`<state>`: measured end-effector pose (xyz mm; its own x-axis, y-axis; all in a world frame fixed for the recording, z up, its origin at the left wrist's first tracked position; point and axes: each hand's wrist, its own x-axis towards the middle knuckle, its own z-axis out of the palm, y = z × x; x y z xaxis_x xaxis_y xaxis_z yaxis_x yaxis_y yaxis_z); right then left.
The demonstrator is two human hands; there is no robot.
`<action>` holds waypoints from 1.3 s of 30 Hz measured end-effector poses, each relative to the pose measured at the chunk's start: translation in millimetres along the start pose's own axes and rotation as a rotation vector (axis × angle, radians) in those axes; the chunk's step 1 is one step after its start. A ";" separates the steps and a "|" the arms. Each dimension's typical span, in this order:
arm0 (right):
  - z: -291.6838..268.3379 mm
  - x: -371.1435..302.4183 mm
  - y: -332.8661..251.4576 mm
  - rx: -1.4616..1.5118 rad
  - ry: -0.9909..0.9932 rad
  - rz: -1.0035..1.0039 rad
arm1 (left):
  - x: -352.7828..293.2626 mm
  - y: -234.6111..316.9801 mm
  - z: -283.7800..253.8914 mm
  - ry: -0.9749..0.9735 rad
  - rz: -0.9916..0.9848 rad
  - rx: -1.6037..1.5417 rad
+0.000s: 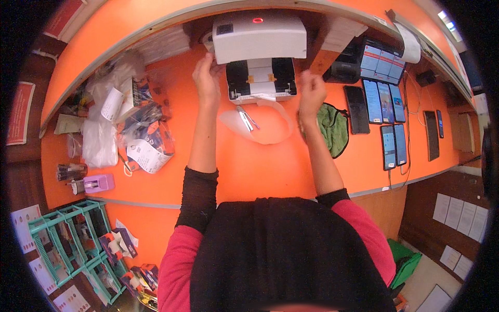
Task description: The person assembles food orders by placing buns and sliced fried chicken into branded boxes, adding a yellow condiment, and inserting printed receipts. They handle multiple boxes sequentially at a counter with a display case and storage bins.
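Note:
A white label printer (260, 41) stands at the back of the orange counter, its lid raised and a red light glowing on top. Below the lid shows the black inside (284, 77), with pale label paper running through the middle. From the front slot a strip of backing paper (280, 112) curls onto the counter. My left hand (206, 80) has its fingertips and thumb at the lid's lower left corner. To the right of the printer is my right hand (313, 93), fingers bent and smeared by motion, apart from the lid. A small pair of scissors or similar metal tool (246, 118) lies within the paper loop.
A green pouch (332, 127) lies by my right forearm. Several phones (384, 104) and a lit tablet (383, 61) with cables occupy the right side. Plastic bags (101, 138), receipts (149, 155) and a purple stapler-like item (99, 183) crowd the left. A teal rack (78, 244) stands lower left.

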<state>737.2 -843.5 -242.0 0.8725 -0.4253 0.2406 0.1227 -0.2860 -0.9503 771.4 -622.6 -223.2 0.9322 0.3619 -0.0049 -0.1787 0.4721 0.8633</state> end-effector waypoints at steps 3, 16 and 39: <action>8.2 -39.4 8.6 -0.418 -0.237 -0.493 | -6.2 4.7 4.5 -0.118 0.101 -0.005; 20.6 -3.4 3.3 -0.313 -0.539 -0.458 | -14.0 3.2 10.3 -0.105 0.366 0.432; 33.9 9.4 14.5 0.180 -0.761 0.099 | -20.4 -28.4 -0.3 -0.017 0.358 0.474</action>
<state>763.1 -822.5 -260.3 0.9593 0.2821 0.0142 0.0458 -0.1060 -0.9933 757.3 -643.2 -247.8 0.8457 0.4171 0.3328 -0.3263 -0.0892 0.9410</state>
